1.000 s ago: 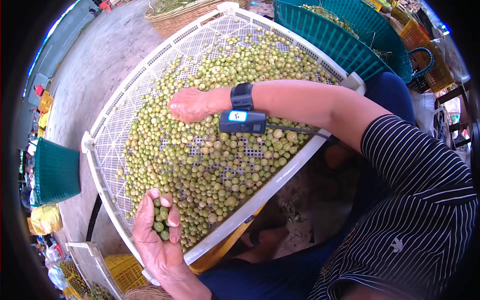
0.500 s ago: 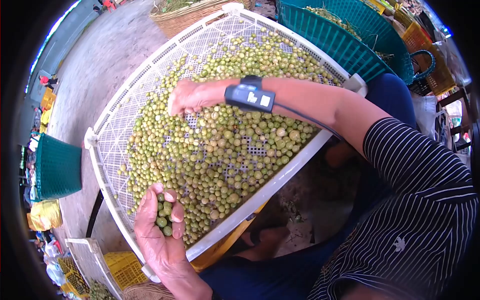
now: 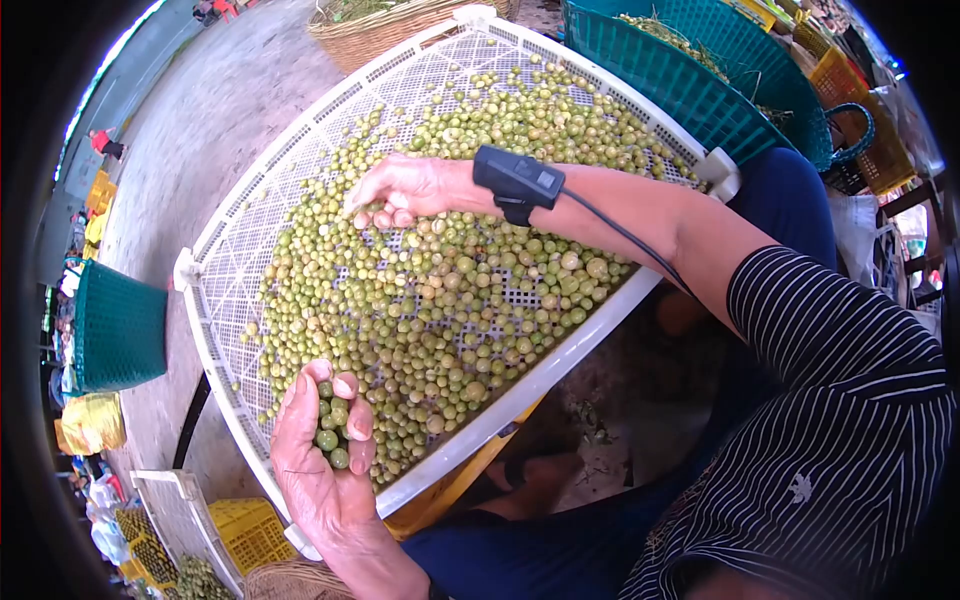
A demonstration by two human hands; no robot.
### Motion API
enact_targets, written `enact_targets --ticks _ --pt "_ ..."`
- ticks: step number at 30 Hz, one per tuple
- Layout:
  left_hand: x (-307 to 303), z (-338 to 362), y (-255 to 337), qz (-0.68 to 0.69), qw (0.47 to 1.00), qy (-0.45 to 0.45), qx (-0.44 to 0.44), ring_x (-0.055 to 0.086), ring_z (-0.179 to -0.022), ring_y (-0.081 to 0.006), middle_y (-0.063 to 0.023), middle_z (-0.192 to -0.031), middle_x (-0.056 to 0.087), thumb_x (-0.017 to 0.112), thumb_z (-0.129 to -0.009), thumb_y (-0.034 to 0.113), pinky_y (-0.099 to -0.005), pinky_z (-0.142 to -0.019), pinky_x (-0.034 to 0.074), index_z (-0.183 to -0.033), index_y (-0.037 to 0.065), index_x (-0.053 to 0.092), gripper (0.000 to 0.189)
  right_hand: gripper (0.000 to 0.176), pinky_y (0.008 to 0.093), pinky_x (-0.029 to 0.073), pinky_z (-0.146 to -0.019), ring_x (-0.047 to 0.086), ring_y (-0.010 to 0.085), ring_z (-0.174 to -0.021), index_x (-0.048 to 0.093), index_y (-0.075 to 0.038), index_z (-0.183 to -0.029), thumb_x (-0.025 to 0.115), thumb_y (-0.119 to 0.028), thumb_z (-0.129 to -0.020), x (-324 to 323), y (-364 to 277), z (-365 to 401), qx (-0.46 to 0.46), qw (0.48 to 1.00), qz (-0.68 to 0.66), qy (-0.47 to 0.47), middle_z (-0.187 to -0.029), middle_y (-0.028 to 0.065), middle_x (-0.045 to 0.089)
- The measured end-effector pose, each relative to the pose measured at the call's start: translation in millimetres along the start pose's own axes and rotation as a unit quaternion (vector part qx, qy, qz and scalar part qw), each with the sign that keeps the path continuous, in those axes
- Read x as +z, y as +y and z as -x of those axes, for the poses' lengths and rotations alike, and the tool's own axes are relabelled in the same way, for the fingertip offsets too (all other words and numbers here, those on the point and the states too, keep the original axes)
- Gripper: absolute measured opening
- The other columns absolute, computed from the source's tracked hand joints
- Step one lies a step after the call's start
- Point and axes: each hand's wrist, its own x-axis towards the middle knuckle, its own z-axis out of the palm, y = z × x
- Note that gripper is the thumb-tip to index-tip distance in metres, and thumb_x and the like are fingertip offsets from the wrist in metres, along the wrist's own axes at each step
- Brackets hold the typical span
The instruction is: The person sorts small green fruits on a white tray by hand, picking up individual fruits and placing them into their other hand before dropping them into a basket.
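A white mesh tray [image 3: 245, 235] carries a wide layer of small round green-yellow fruits [image 3: 440, 330]. My left hand [image 3: 325, 455] is palm up at the tray's near left edge, its fingers curled round several darker green fruits [image 3: 332, 425]. Over the middle of the layer, my right hand [image 3: 405, 190] reaches down with its fingers bent among the fruits. What its fingertips hold, if anything, is hidden. A black device [image 3: 518, 180] with a cable is strapped to the right wrist.
A wicker basket [image 3: 365, 40] stands beyond the tray, and a large teal basket [image 3: 660, 85] with stalks is at the upper right. Another teal basket [image 3: 120, 330] sits at the left. Yellow crates [image 3: 250, 535] lie below left. A person in red [image 3: 103, 142] is far off.
My right hand has shifted slightly right, its wrist has turned and its fingers have moved from a fist to a looser bend. The left hand keeps its hold on the fruits.
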Motion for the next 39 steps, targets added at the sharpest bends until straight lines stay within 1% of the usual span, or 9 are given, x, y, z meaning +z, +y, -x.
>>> enact_targets --ticks 3,8,12,14,20,25,30,34,39 --pt "0.5 -1.8 -2.3 -0.005 1.0 0.0 -0.001 0.048 -0.054 -0.0118 -0.0107 -0.082 0.053 0.052 -0.091 0.019 -0.0155 -0.034 0.033 -0.099 0.003 0.051 0.018 0.007 0.0258 0.035 -0.036 0.045 0.0082 -0.041 0.062 -0.002 -0.074 0.067 -0.007 -0.073 0.2 7.4 -14.5 -0.061 0.983 0.159 -0.068 -0.058 0.0035 0.056" --pt "4.0 -0.3 -2.2 0.009 0.999 0.031 0.003 0.048 -0.052 -0.014 -0.0123 -0.079 0.054 0.052 -0.09 0.018 -0.0182 -0.034 0.031 -0.097 -0.001 0.053 0.02 0.024 0.034 0.039 -0.042 0.041 0.0168 -0.04 0.05 -0.005 -0.051 0.066 -0.009 -0.069 46.0 20.0 -21.5 -0.101 0.728 0.667 0.127 -0.045 0.0043 0.045" --pt "3.2 0.7 -0.8 0.012 1.0 0.027 -0.001 0.048 -0.051 -0.0139 -0.0121 -0.08 0.054 0.052 -0.091 0.018 -0.0182 -0.035 0.031 -0.097 -0.001 0.053 0.02 0.024 0.03 0.035 -0.04 0.04 0.0138 -0.04 0.049 -0.006 -0.05 0.064 -0.007 -0.07 43.2 5.2 -10.8 -0.058 0.775 0.625 0.075 -0.044 0.0024 0.043" --pt "-0.6 0.3 -0.6 0.014 1.0 0.001 0.001 0.048 -0.052 -0.0139 -0.0116 -0.081 0.054 0.052 -0.091 0.018 -0.0182 -0.035 0.031 -0.096 0.0 0.053 0.02 0.012 0.0269 0.038 -0.042 0.052 0.0129 -0.049 0.059 -0.001 -0.058 0.066 -0.002 -0.067 31.5 -0.7 -3.2 0.008 0.975 0.221 0.033 -0.061 0.008 0.058" --pt "-2.1 0.6 -1.2 0.013 1.0 -0.007 0.006 0.048 -0.051 -0.014 -0.0111 -0.08 0.054 0.053 -0.09 0.018 -0.0187 -0.035 0.031 -0.096 0.0 0.053 0.019 0.017 0.0198 0.032 -0.036 0.045 0.0084 -0.041 0.056 -0.002 -0.059 0.064 -0.003 -0.074 28.5 -8.7 25.1 0.016 0.993 -0.116 0.015 -0.052 0.0024 0.051" --pt "-3.8 0.3 -3.2 0.011 1.0 -0.009 0.005 0.049 -0.052 -0.014 -0.0109 -0.08 0.055 0.053 -0.09 0.019 -0.0187 -0.036 0.031 -0.097 0.0 0.053 0.02 0.018 0.0273 0.029 -0.037 0.039 0.0091 -0.039 0.058 -0.003 -0.057 0.061 -0.004 -0.075 6.6 19.9 -3.0 -0.103 0.989 0.104 0.011 -0.047 0.0012 0.049" --pt "-6.5 0.8 -1.0 0.016 1.0 -0.006 0.005 0.049 -0.053 -0.0138 -0.0103 -0.079 0.055 0.054 -0.09 0.019 -0.0184 -0.036 0.031 -0.099 0.0 0.053 0.021 0.023 0.0328 0.034 -0.041 0.042 0.0128 -0.043 0.052 -0.003 -0.049 0.064 -0.009 -0.067 29.5 17.8 3.6 -0.303 0.792 0.53 -0.009 -0.045 0.0049 0.046" --pt "-8.8 -0.8 -0.6 0.013 1.0 -0.011 0.008 0.049 -0.053 -0.0138 -0.0103 -0.08 0.055 0.054 -0.09 0.019 -0.0184 -0.036 0.031 -0.099 0.0 0.053 0.021 0.026 0.0349 0.041 -0.044 0.05 0.0142 -0.047 0.052 -0.004 -0.049 0.063 -0.012 -0.071 57.2 23.0 29.4 -0.093 0.807 0.583 -0.017 -0.049 0.0058 0.05" --pt "-10.0 -0.8 -1.4 0.001 1.0 -0.017 0.016 0.05 -0.053 -0.0139 -0.0104 -0.079 0.055 0.055 -0.089 0.019 -0.0183 -0.035 0.031 -0.097 0.001 0.053 0.02 0.026 0.0318 0.038 -0.043 0.048 0.0149 -0.045 0.05 -0.005 -0.049 0.066 -0.013 -0.069 38.4 21.3 35.7 -0.143 0.857 0.495 -0.021 -0.049 0.0059 0.049"
